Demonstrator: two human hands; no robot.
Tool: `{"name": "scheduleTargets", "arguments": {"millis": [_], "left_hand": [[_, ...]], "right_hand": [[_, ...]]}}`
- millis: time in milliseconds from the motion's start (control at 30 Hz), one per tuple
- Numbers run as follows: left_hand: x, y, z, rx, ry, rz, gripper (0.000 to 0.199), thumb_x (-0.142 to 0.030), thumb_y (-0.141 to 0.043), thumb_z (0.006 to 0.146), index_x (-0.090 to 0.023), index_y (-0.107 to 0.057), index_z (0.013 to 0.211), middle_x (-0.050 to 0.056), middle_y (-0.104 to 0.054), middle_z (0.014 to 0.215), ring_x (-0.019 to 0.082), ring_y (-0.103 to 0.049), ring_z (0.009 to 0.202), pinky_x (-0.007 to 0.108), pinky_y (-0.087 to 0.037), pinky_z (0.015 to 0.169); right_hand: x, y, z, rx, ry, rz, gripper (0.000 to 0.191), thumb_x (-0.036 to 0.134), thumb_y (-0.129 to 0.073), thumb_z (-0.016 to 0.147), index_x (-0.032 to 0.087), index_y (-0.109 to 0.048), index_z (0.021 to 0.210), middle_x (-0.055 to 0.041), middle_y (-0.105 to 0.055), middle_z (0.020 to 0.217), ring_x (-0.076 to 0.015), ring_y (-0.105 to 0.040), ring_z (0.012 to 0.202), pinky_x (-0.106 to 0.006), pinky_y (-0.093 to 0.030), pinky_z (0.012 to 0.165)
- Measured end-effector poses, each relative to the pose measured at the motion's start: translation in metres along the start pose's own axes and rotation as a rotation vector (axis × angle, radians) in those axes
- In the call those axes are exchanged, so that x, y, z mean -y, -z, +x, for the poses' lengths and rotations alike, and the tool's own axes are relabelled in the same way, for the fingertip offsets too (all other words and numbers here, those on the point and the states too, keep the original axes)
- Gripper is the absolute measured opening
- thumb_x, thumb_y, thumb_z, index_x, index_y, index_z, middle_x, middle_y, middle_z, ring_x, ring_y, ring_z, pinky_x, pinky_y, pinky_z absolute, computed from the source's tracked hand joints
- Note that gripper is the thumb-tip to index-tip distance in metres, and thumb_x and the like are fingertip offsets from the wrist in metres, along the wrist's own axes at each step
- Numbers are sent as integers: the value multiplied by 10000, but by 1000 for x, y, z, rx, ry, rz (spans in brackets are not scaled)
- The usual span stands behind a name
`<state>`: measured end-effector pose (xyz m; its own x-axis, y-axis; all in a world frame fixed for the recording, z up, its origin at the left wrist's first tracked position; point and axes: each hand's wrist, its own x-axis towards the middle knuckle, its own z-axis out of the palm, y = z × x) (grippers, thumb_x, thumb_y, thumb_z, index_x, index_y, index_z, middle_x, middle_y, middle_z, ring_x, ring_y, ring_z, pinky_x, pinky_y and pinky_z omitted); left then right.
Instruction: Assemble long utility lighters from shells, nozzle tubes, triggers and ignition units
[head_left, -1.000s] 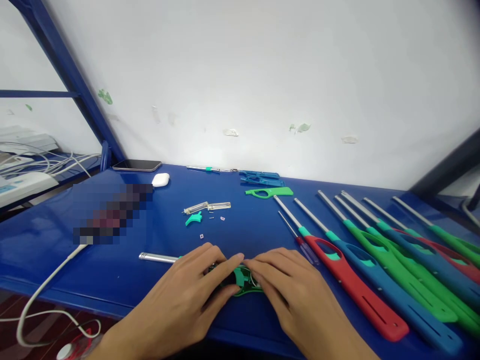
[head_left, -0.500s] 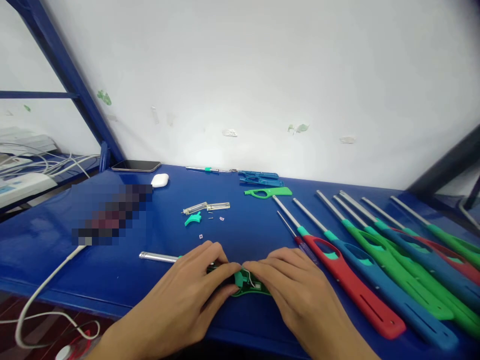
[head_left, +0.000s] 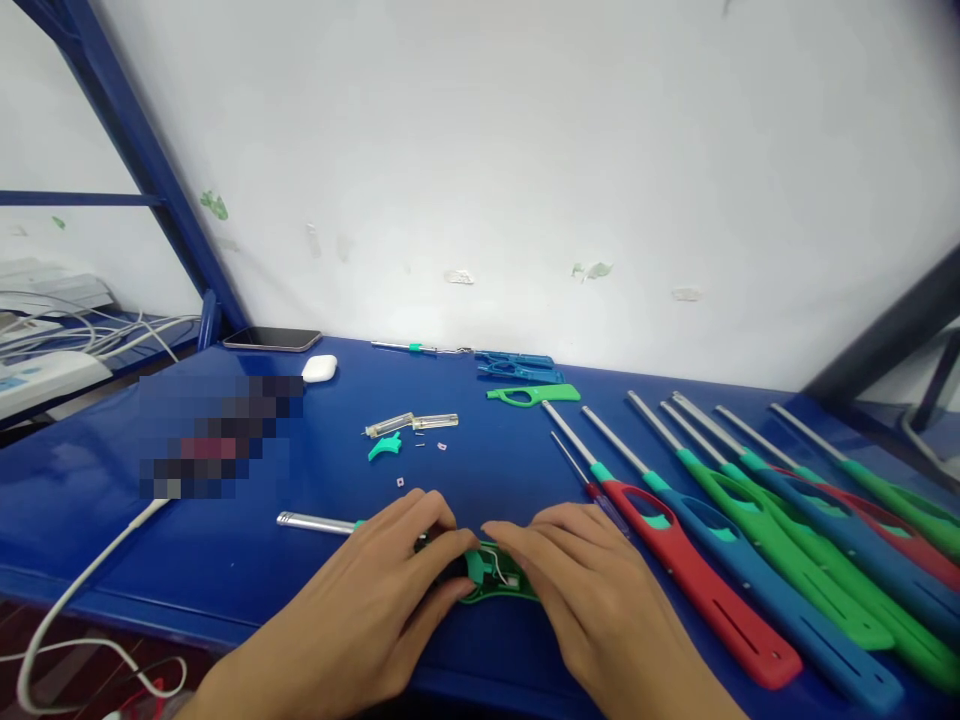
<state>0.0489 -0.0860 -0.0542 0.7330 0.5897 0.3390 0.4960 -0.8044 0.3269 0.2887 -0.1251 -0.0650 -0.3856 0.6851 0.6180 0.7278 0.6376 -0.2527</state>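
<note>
An opened green long-nosed gas lighter [head_left: 495, 588] lies across both hands, its metal tube pointing left. Inside the handle shell show a teal trigger [head_left: 475, 566] and a white wire. My left hand [head_left: 375, 590] is closed around the trigger end, thumb and index finger pinching at the trigger. My right hand [head_left: 592, 580] is closed on the handle's right part, fingertips at its upper edge. Beyond the hands lie a loose teal trigger [head_left: 385, 447], clear fuel tanks [head_left: 390, 426], small pins and a tiny pale part [head_left: 400, 482].
Several assembled lighters fan out on the right, including a red one [head_left: 697, 580]. A screwdriver [head_left: 589, 482] lies beside them. Farther back are a green half shell [head_left: 534, 395], blue shells [head_left: 521, 368], a phone [head_left: 274, 339] and a white case [head_left: 320, 369]. A cable [head_left: 90, 560] hangs at left.
The view has tilted slightly. My right fingertips have lifted a little from the lighter's wire area, showing more of the handle's inside. My left hand keeps its grip.
</note>
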Motion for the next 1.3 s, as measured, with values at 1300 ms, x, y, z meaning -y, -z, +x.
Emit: {"name": "scheduleTargets", "arguments": {"millis": [1300], "left_hand": [[-4,-2,-3,-226,-71,22,149,-175,-535,1090,-202,-647,1184,75,-657,1080,233,-599,975,392,-578,887]], "right_hand": [[-66,-43,181,730,219,-370,333,385,-694,1038,181,-665,1300,-87,-694,1289,-237,-708,1100,-462,-614,944]]}}
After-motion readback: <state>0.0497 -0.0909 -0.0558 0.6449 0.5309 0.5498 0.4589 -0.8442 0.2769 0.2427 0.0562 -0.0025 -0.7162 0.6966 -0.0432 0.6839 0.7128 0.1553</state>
